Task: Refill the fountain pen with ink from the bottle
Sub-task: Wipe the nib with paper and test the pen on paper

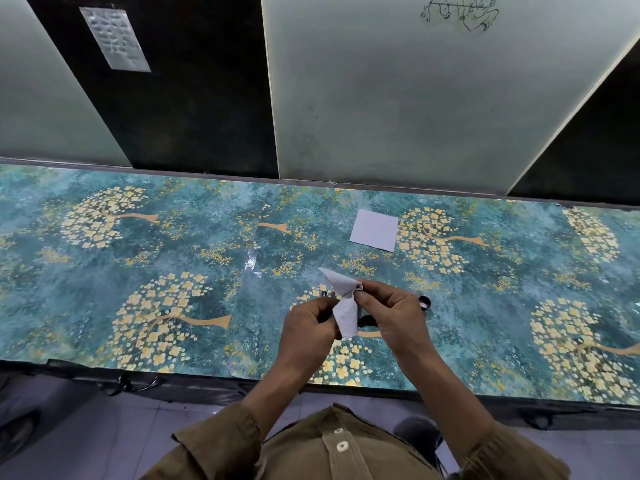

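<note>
My left hand [308,327] and my right hand [391,313] meet above the table's front middle. Between them is a white tissue [341,303], folded around something slim. My right fingers pinch the tissue near its top. My left hand grips a dark pen part [327,293], mostly hidden, with a bit of metal showing above the fingers. A small black round cap or bottle top [424,302] peeks out on the table just right of my right hand. Another dark object [366,321] lies under my hands, largely hidden.
The table [138,271] wears a teal cover with yellow flowering trees. A white square of paper [374,230] lies further back, right of centre. Pale and dark wall panels rise right behind the table. The front edge runs just before my body.
</note>
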`<move>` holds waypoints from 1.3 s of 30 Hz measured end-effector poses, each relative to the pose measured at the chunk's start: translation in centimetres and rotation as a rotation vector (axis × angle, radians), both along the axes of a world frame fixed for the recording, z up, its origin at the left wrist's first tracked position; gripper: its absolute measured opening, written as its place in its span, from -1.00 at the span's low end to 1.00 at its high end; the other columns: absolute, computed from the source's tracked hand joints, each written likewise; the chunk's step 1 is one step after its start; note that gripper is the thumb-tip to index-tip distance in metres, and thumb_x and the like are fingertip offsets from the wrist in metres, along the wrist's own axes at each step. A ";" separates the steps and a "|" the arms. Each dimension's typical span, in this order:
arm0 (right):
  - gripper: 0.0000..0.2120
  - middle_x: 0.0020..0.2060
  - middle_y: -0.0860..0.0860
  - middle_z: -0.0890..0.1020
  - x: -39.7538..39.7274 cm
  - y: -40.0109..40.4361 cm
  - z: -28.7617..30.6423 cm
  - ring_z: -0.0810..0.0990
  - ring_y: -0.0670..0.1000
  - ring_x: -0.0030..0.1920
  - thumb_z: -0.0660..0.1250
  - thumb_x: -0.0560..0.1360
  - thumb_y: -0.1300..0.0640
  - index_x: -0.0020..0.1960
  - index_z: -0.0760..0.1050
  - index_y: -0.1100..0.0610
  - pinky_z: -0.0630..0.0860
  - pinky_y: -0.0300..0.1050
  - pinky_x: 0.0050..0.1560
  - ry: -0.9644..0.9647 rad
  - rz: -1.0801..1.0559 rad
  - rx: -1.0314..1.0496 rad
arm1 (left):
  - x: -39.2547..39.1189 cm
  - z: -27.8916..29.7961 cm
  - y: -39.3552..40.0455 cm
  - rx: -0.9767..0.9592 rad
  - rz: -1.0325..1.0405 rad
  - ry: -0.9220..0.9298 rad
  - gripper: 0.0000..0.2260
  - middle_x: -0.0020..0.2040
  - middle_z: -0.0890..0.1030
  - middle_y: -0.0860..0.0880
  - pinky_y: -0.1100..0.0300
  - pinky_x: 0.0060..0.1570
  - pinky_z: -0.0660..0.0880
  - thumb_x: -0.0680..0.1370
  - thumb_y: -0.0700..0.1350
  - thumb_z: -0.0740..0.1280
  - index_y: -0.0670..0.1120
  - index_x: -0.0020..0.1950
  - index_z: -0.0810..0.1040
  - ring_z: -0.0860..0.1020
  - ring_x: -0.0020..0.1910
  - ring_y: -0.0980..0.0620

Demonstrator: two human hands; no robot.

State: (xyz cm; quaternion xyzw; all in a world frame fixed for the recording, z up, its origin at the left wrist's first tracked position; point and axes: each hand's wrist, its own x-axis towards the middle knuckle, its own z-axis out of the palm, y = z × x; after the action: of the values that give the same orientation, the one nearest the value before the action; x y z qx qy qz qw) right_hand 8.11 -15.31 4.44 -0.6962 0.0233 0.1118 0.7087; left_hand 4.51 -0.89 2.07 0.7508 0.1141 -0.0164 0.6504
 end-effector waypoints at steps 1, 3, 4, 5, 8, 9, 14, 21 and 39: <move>-0.76 -0.16 -0.06 0.76 -0.2 0.5 -0.2 0.73 -0.05 -0.13 0.35 0.56 0.31 -0.01 0.68 0.00 0.65 -0.14 -0.23 -0.001 -0.009 -0.008 | 0.0 -0.2 0.5 0.007 0.002 0.008 -0.91 -0.23 0.74 -0.02 0.04 -0.28 0.62 0.51 -0.11 0.49 -0.04 -0.01 0.74 0.67 -0.29 0.01; -0.73 -0.15 -0.07 0.76 -0.5 1.4 -0.6 0.73 -0.03 -0.11 0.36 0.55 0.30 -0.04 0.68 -0.05 0.66 -0.10 -0.22 -0.009 -0.027 -0.032 | -0.1 -0.7 1.6 0.024 0.004 0.025 -0.90 -0.21 0.74 -0.03 -0.09 -0.21 0.64 0.49 -0.09 0.51 -0.05 -0.03 0.74 0.70 -0.22 -0.08; -0.73 -0.14 -0.07 0.76 -0.7 2.1 -0.9 0.73 -0.02 -0.10 0.36 0.55 0.30 -0.04 0.68 -0.06 0.66 -0.08 -0.23 -0.011 -0.040 -0.038 | -0.1 -0.9 2.3 0.024 -0.004 0.027 -0.90 -0.21 0.74 -0.04 -0.13 -0.19 0.63 0.48 -0.08 0.51 -0.05 -0.03 0.74 0.70 -0.21 -0.09; -0.74 -0.13 -0.06 0.76 -0.9 2.7 -1.2 0.73 -0.01 -0.09 0.36 0.55 0.30 -0.04 0.69 -0.05 0.66 -0.05 -0.23 -0.012 -0.056 -0.040 | -0.2 -1.1 2.8 0.027 -0.015 0.027 -0.88 -0.20 0.74 -0.04 -0.15 -0.18 0.63 0.47 -0.06 0.51 -0.05 -0.04 0.74 0.71 -0.21 -0.08; -0.75 -0.12 -0.07 0.76 -1.5 4.2 -2.0 0.71 -0.05 -0.12 0.39 0.54 0.29 -0.02 0.69 -0.05 0.66 -0.03 -0.22 -0.016 -0.107 -0.061 | -0.7 -1.8 4.2 0.074 -0.062 0.034 -0.81 -0.24 0.73 -0.04 -0.15 -0.25 0.59 0.45 0.06 0.46 -0.02 -0.06 0.74 0.66 -0.30 -0.05; -0.76 -0.10 -0.06 0.76 -1.8 4.7 -2.3 0.71 -0.06 -0.11 0.39 0.53 0.28 -0.01 0.69 -0.05 0.64 -0.07 -0.21 -0.014 -0.122 -0.069 | -0.9 -2.1 4.7 0.085 -0.080 0.035 -0.79 -0.27 0.71 -0.06 -0.16 -0.29 0.57 0.45 0.07 0.43 -0.03 -0.07 0.74 0.62 -0.35 -0.06; -0.77 -0.08 -0.05 0.76 -3.1 6.0 -2.9 0.70 -0.04 -0.10 0.39 0.54 0.27 0.04 0.69 -0.03 0.61 -0.15 -0.25 0.023 -0.171 -0.084 | -1.7 -2.4 5.6 0.063 -0.129 0.038 -0.62 -0.30 0.68 -0.11 -0.16 -0.32 0.54 0.38 0.23 0.38 -0.07 -0.15 0.72 0.55 -0.36 -0.19; -0.79 -0.05 -0.08 0.75 -3.8 6.1 -2.6 0.70 -0.08 -0.06 0.35 0.58 0.24 0.14 0.65 0.04 0.63 -0.14 -0.21 0.052 -0.165 -0.063 | -1.7 -2.1 6.1 0.104 -0.052 0.109 -0.90 -0.31 0.67 -0.03 -0.14 -0.26 0.57 0.42 0.01 0.49 0.00 -0.18 0.67 0.62 -0.29 -0.12; -0.87 -0.14 0.02 0.75 0.6 4.1 -2.3 0.70 -0.05 -0.15 0.40 0.53 0.27 -0.01 0.67 0.08 0.61 -0.16 -0.23 0.054 0.018 -0.088 | -0.5 -2.0 4.3 0.103 0.049 0.022 -0.87 -0.34 0.68 -0.02 -0.04 -0.32 0.55 0.50 -0.02 0.41 -0.01 -0.12 0.74 0.55 -0.41 0.04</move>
State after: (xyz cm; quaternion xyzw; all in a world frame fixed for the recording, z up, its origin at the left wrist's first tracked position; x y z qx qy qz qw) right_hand 8.74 -11.17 2.15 -0.7236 0.0410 0.1356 0.6755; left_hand 3.98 3.40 0.03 0.7801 0.1403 -0.0030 0.6097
